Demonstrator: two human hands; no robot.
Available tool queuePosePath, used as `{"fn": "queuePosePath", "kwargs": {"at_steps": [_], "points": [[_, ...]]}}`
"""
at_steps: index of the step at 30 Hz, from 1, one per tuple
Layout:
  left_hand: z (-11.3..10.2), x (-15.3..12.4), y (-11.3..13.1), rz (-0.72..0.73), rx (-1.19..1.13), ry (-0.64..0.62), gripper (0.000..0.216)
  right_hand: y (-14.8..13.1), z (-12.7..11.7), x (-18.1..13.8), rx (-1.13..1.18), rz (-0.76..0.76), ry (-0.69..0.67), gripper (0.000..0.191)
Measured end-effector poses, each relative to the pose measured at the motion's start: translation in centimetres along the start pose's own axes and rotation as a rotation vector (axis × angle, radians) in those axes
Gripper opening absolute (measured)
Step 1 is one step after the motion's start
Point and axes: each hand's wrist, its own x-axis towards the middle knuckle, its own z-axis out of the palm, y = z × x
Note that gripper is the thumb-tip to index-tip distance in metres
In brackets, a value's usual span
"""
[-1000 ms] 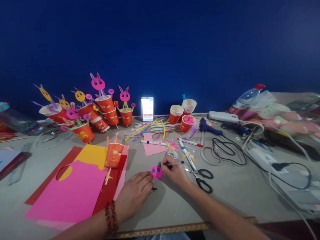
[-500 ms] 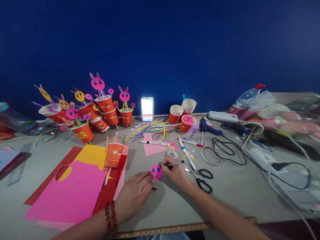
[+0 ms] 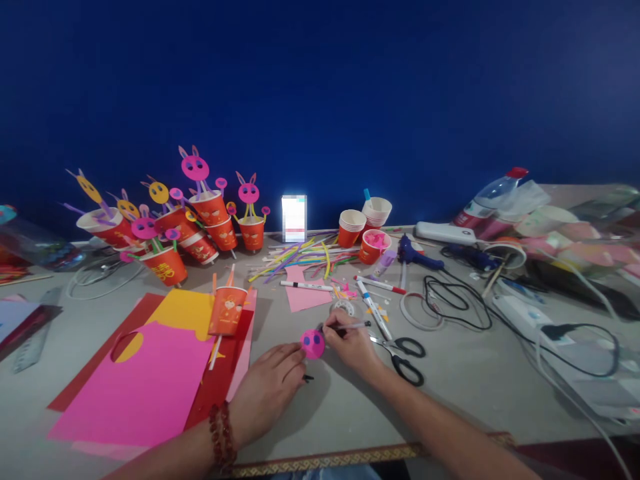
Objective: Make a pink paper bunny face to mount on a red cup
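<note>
A round pink paper face (image 3: 313, 345) with two purple oval eyes lies on the table between my hands. The fingertips of my left hand (image 3: 278, 382) press on its left edge and hold it still. A small black tip, perhaps a pen cap, pokes out under that hand; the rest is hidden. My right hand (image 3: 351, 341) is closed around a slim pen (image 3: 356, 325). Its point is by the upper right edge of the face, close to the right eye. Just right of my right hand lie scissors (image 3: 407, 360) with black handles.
Coloured paper sheets (image 3: 150, 380) and an orange paper cup (image 3: 229, 311) lie at left. Behind them stand several cups with paper animal figures (image 3: 210, 207). Markers (image 3: 375, 310), pipe cleaners (image 3: 300, 257) and a glue gun (image 3: 417, 255) are farther back; cables (image 3: 455, 300) run at right.
My right hand and pen have barely moved, with the pen's point still near the face's upper right edge. The rest looks unchanged apart from a slight camera shift.
</note>
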Motion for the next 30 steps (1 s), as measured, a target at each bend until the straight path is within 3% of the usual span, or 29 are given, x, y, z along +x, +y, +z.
{"fn": "queuePosePath", "kwargs": {"at_steps": [30], "points": [[-0.17, 0.07, 0.11, -0.009, 0.004, 0.002, 0.021, -0.21, -0.08, 0.03, -0.029, -0.008, -0.025, 0.012]]}}
